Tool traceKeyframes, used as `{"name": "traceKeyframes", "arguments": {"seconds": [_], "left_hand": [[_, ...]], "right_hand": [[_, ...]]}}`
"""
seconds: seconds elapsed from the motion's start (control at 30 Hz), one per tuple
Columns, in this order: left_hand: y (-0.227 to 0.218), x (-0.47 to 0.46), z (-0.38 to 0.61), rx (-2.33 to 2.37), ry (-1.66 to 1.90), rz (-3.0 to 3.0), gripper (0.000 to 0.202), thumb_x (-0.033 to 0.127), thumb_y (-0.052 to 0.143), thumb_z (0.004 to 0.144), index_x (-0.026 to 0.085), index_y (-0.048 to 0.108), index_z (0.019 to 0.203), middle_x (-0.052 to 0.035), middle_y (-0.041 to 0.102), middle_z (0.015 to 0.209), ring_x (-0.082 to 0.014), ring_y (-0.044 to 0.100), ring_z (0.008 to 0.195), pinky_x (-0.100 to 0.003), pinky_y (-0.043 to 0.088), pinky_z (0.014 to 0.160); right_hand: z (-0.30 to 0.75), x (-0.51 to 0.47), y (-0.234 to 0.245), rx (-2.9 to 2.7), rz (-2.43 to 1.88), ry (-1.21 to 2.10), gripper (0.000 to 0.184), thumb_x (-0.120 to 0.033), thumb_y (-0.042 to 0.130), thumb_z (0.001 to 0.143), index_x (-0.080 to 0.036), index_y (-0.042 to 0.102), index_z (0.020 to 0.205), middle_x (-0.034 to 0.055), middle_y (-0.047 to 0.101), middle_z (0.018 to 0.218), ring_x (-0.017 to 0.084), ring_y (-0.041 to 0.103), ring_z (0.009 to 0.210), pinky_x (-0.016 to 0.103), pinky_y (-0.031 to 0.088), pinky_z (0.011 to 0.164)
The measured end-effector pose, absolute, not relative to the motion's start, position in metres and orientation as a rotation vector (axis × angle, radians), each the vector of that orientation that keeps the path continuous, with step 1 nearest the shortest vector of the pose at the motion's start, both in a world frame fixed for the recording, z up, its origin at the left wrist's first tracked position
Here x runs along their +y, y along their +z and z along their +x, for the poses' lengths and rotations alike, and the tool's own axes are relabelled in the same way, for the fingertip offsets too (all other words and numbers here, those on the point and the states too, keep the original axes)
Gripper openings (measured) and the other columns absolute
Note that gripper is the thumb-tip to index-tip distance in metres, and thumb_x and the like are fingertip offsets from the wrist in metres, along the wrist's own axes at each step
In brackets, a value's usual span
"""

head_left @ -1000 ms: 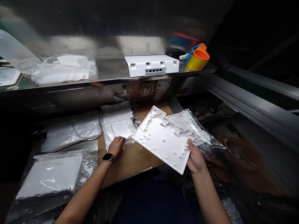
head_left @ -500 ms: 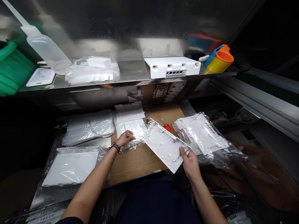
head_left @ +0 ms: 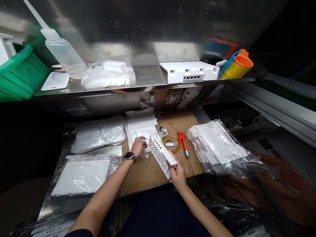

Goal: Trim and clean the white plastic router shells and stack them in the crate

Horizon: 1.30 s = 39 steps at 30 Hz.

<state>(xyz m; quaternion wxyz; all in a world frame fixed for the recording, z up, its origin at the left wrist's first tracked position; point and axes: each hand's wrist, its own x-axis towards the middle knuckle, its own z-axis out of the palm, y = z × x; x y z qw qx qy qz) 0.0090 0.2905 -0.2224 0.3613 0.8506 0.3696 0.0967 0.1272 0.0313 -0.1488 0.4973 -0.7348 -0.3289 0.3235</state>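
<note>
My right hand (head_left: 177,174) grips a white plastic housing panel (head_left: 160,156) by its near end. The panel is tilted on edge, showing a row of port cut-outs along one side and small pegs inside. My left hand (head_left: 139,147), wearing a watch, has its fingers bent together at the edge of a clear plastic bag (head_left: 146,132) on a flat stack; the fingertips are partly hidden. The panel's far end is close to these fingers. Right of the panel lie a roll of tape (head_left: 175,144) and a red air blow gun (head_left: 182,140).
Bagged white panels (head_left: 223,144) are piled at the right. At the left are a stack of clear bags (head_left: 98,135) and a bagged panel (head_left: 81,177). The shelf above holds a squeeze bottle (head_left: 64,54), a green bin (head_left: 22,75), a white housing (head_left: 192,72) and coloured cups (head_left: 237,65).
My right hand has moved left and turned the panel more on edge, bringing it near my left hand. The tape roll and blow gun now show. The whole view has shifted slightly.
</note>
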Motion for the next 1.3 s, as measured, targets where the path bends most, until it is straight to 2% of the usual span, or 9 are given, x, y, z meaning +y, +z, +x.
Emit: {"name": "traceKeyframes", "arguments": {"seconds": [0.1,0.23,0.43,0.57,0.7,0.87,0.97,1.2,1.3], "left_hand": [[-0.208,0.295,0.014,0.997,0.256,2.316,0.021,0.026,0.063,0.097,0.016,0.068,0.115,-0.0114,0.063,0.134,-0.0293,0.055,0.129,-0.057,0.041,0.112],[-0.18,0.32,0.027,1.031,0.278,2.406,0.05,0.004,0.043,0.095,0.018,0.059,0.14,-0.0131,0.054,0.151,-0.0306,0.051,0.135,-0.051,0.042,0.113],[-0.134,0.341,0.04,0.773,0.143,2.441,0.092,-0.008,0.049,0.068,0.037,0.054,0.148,0.0083,0.051,0.157,-0.0242,0.062,0.129,-0.034,0.051,0.103],[-0.122,0.322,0.045,0.625,0.112,2.396,0.08,0.0,0.059,0.067,0.032,0.064,0.14,0.0027,0.066,0.142,-0.022,0.072,0.108,-0.024,0.057,0.084],[-0.115,0.299,0.047,0.684,0.261,2.383,0.072,0.005,0.054,0.078,0.017,0.055,0.149,-0.0089,0.076,0.125,-0.0168,0.072,0.07,-0.024,0.055,0.058],[-0.1,0.269,0.037,0.78,0.511,2.503,0.065,0.001,0.041,0.089,0.024,0.057,0.147,-0.0067,0.061,0.148,-0.0203,0.072,0.102,-0.033,0.058,0.082],[-0.094,0.239,0.03,0.698,0.502,2.623,0.061,0.004,0.045,0.092,0.033,0.061,0.143,-0.0013,0.058,0.151,-0.0214,0.072,0.097,-0.04,0.057,0.089],[-0.111,0.173,0.006,0.778,0.306,2.709,0.105,-0.014,0.036,0.069,0.028,0.021,0.164,-0.0121,0.025,0.169,-0.0174,0.071,0.075,-0.034,0.06,0.064],[-0.117,0.145,-0.005,0.729,0.288,2.638,0.117,-0.011,0.044,0.065,0.031,0.0,0.165,-0.0127,0.019,0.171,-0.0207,0.074,0.097,-0.031,0.063,0.074]], "right_hand": [[0.122,0.029,-0.156,-0.794,-1.721,0.635,0.059,-0.051,0.049,0.101,-0.018,0.052,0.15,0.016,0.068,0.136,0.024,0.075,0.085,0.039,0.06,0.087],[0.117,0.031,-0.158,-0.778,-1.652,0.612,0.053,-0.048,0.053,0.101,-0.021,0.058,0.146,0.015,0.066,0.14,0.029,0.071,0.115,0.041,0.057,0.099],[0.114,0.025,-0.141,-0.504,-1.534,0.482,0.058,-0.05,0.061,0.098,-0.018,0.057,0.146,0.0175,0.064,0.142,0.032,0.062,0.131,0.046,0.053,0.109],[0.115,0.022,-0.134,-0.488,-1.522,0.409,0.06,-0.051,0.065,0.095,-0.016,0.059,0.144,0.0185,0.066,0.139,0.033,0.062,0.131,0.047,0.052,0.11],[0.113,0.019,-0.144,-0.594,-1.519,0.479,0.058,-0.049,0.063,0.096,-0.015,0.059,0.144,0.0184,0.064,0.141,0.032,0.063,0.131,0.047,0.052,0.11],[0.112,0.005,-0.146,-0.731,-1.534,0.508,0.054,-0.044,0.063,0.097,-0.016,0.06,0.143,0.017,0.063,0.143,0.03,0.062,0.132,0.044,0.051,0.111],[0.119,0.002,-0.128,-0.625,-1.581,0.535,0.056,-0.048,0.068,0.093,-0.016,0.064,0.138,0.0166,0.068,0.137,0.031,0.063,0.131,0.046,0.05,0.111],[0.16,-0.004,-0.104,-0.09,-1.446,0.642,0.067,-0.058,0.078,0.079,-0.011,0.068,0.126,0.0147,0.077,0.116,0.031,0.074,0.109,0.04,0.064,0.087],[0.159,-0.008,-0.103,-0.194,-1.546,0.565,0.066,-0.059,0.075,0.082,-0.01,0.069,0.127,0.0149,0.078,0.115,0.031,0.074,0.108,0.04,0.063,0.087]]}}
